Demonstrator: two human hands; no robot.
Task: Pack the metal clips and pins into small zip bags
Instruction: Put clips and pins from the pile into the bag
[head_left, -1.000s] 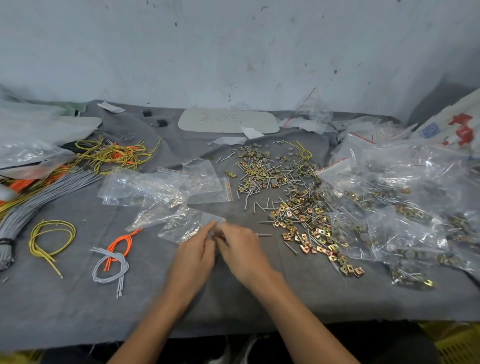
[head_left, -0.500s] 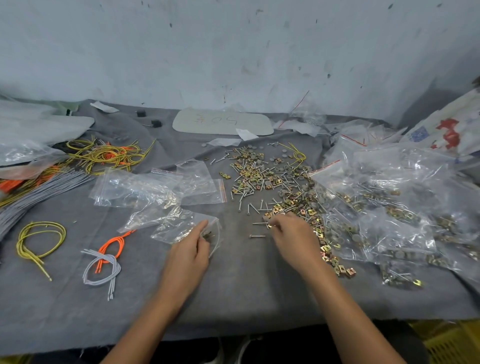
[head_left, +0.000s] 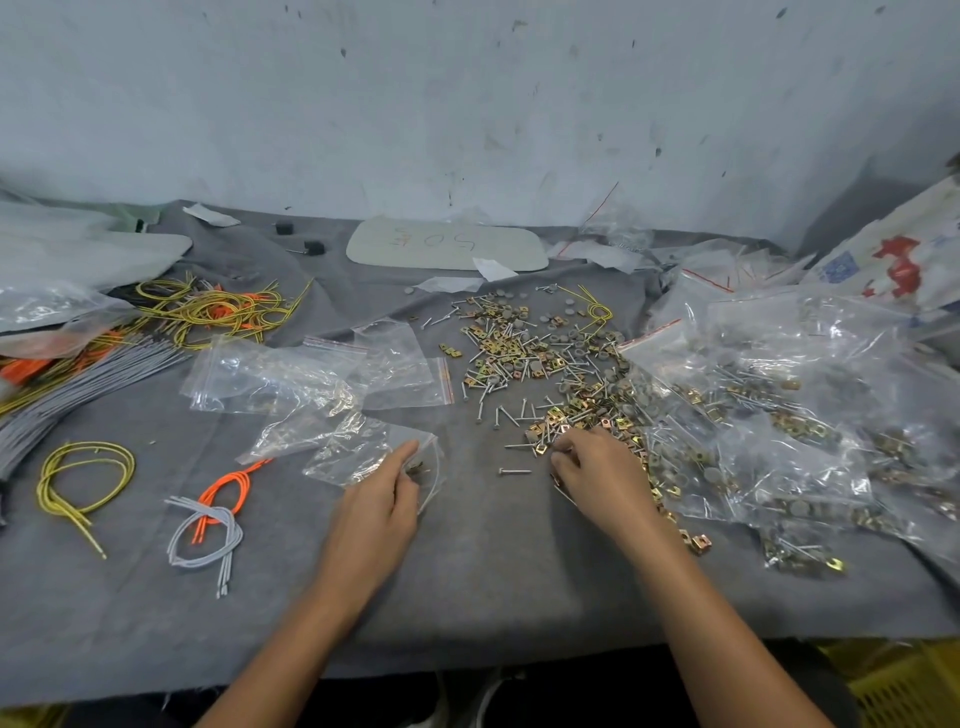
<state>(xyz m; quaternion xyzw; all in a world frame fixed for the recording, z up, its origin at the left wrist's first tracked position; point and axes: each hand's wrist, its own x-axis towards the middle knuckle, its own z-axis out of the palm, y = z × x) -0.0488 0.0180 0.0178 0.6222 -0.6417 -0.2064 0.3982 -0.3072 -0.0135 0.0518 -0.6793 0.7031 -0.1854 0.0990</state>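
Note:
A loose heap of brass-coloured metal clips and silver pins (head_left: 545, 364) lies on the grey cloth at centre right. My right hand (head_left: 597, 473) is at the near edge of that heap, fingers curled over clips and pins there. My left hand (head_left: 382, 499) holds the mouth of a small clear zip bag (head_left: 363, 449) on the cloth, with a few dark pieces visible inside near my fingers. A single pin (head_left: 514, 472) lies between my hands. Several empty zip bags (head_left: 322, 374) lie behind the held one.
Filled zip bags (head_left: 779, 415) pile up at the right. Yellow, orange and grey cords (head_left: 208, 312) lie at the left, with small loops (head_left: 83, 473) nearer me. A pale board (head_left: 447, 244) lies by the wall. The table's front edge runs below my forearms.
My right hand left the bag and moved right to the heap of clips and pins. My left hand stayed on the zip bag.

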